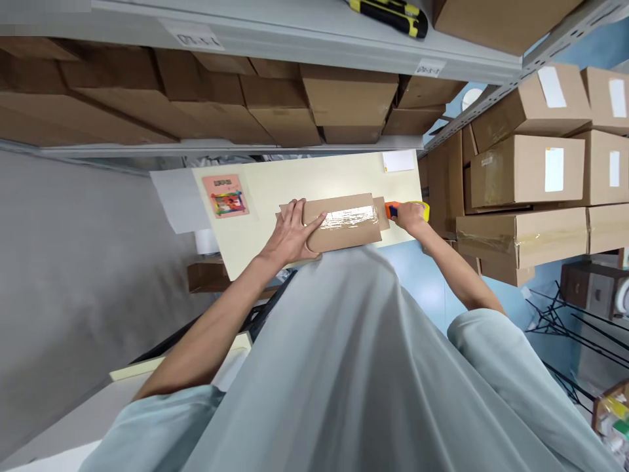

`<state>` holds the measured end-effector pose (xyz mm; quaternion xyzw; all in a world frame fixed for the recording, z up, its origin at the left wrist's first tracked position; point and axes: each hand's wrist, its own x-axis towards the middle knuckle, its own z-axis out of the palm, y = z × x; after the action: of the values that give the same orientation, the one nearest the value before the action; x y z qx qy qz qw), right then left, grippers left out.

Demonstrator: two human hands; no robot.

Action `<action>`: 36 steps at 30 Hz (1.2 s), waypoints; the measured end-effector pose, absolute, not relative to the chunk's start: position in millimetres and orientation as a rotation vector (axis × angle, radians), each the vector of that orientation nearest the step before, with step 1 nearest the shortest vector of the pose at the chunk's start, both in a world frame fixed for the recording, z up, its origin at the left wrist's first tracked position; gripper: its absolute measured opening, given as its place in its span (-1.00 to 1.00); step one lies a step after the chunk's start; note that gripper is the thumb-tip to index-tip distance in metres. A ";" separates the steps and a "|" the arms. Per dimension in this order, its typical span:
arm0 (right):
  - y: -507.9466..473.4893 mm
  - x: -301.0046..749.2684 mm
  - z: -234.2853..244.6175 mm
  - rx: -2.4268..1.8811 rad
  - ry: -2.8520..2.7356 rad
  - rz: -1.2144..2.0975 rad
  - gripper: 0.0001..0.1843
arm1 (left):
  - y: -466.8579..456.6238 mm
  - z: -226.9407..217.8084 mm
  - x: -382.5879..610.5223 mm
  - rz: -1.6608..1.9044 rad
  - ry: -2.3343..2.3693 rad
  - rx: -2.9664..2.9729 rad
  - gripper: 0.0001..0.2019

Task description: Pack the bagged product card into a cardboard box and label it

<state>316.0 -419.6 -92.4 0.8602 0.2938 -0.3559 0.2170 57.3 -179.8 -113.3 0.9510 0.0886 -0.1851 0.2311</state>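
Note:
A flat brown cardboard box (344, 223) lies on a pale yellow table (275, 190), with a strip of shiny clear tape along its top. My left hand (292, 233) rests flat on the box's left end, fingers spread. My right hand (413, 216) is closed on an orange and yellow tape dispenser (396, 210) at the box's right end.
Metal shelves packed with brown cartons stand above (344, 98) and to the right (531, 170). A colourful card (227, 195) and a white label (398, 160) lie on the table. A yellow and black tool (393, 16) sits on the top shelf. Black wire racks (555, 328) stand at lower right.

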 end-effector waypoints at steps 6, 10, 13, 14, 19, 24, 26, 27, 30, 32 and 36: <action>-418.8 323.2 -53.4 2.766 0.841 -0.850 -0.48 | -158.1 -107.9 31.5 -0.406 0.316 2.640 0.28; -401.3 318.3 -11.2 3.014 1.087 -0.908 -0.50 | -161.4 -87.3 43.2 -0.211 0.325 2.624 0.32; -373.9 317.5 15.3 3.086 1.394 -0.909 -0.50 | -168.7 -53.9 75.9 0.064 0.171 2.573 0.11; -362.0 319.8 24.4 3.086 1.485 -0.893 -0.50 | -169.9 -40.1 89.6 0.172 0.125 2.555 0.01; -285.9 350.3 78.9 2.975 1.915 -0.589 -0.47 | -152.3 25.0 156.4 0.635 0.171 2.472 -0.17; -198.2 380.3 126.4 2.805 2.013 -0.301 -0.54 | -103.3 60.5 202.6 0.793 0.332 2.423 -0.26; -167.8 384.2 136.3 2.759 1.942 -0.264 -0.55 | -86.8 67.6 212.4 0.794 0.383 2.418 -0.29; -154.7 384.8 138.8 2.740 1.898 -0.267 -0.56 | -81.2 69.5 214.8 0.787 0.401 2.422 -0.29; -125.1 383.7 137.4 2.708 1.797 -0.302 -0.58 | -76.9 66.8 211.0 0.750 0.425 2.456 -0.31; -112.4 382.7 131.3 2.714 1.768 -0.315 -0.58 | -83.3 58.0 200.4 0.724 0.431 2.476 -0.34; -100.3 381.6 118.1 2.747 1.749 -0.298 -0.52 | -105.7 30.2 170.4 0.656 0.459 2.432 -0.40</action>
<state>381.6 -100.3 118.1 0.8383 0.5337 -0.0910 -0.0644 170.4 -105.7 30.2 0.9100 0.1717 0.2456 0.2867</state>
